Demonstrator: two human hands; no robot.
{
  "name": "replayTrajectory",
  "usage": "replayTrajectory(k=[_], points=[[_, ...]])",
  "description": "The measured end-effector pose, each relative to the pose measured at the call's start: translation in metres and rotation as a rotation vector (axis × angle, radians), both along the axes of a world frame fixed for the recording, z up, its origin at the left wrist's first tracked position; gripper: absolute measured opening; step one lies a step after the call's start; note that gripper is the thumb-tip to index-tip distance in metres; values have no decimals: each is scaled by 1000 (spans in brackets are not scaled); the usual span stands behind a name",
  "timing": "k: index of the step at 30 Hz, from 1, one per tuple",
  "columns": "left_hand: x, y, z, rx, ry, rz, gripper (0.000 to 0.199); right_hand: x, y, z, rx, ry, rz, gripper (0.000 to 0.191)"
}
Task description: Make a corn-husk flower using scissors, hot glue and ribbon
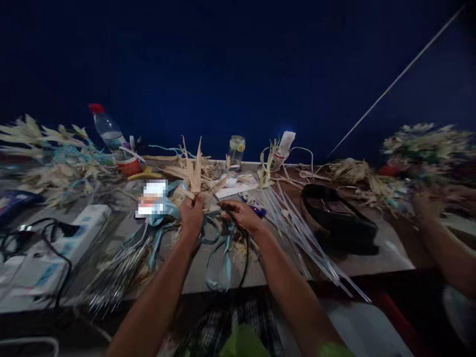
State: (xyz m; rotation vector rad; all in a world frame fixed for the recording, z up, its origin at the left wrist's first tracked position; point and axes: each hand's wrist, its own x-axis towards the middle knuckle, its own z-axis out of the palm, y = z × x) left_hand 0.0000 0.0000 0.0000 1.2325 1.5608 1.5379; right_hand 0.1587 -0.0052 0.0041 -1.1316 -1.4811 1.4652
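My left hand (192,213) is closed around the base of some dry, pale corn husk (194,174), whose pointed strips stand upright above the fingers. Just to its right, my right hand (238,214) pinches a thin, dark corded tool (215,197). The tool's tip slants up and left toward the husk; I cannot tell whether they touch. A black cord (246,260) runs down from under my right hand to the table edge. Light-blue ribbon (226,263) lies looped below and between both hands.
At left lie a bundle of thin wires (119,270), a white power strip (80,243) and a red-capped bottle (107,129). Clear plastic rods (301,230) and a black basket-like container (338,218) lie right. A glass jar (236,151) stands behind. Another person's arm (442,243) is at far right.
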Motion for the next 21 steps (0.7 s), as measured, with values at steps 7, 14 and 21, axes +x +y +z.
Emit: replayTrajectory(k=[7, 14, 21], points=[[1, -1, -1, 14, -57, -17, 26, 3, 3, -3, 50, -2, 10, 41], [2, -1, -1, 22, -57, -9, 27, 5, 4, -5, 76, -6, 24, 41], [2, -2, 1, 40, -53, -14, 27, 3, 4, -8, 95, 13, -2, 37]])
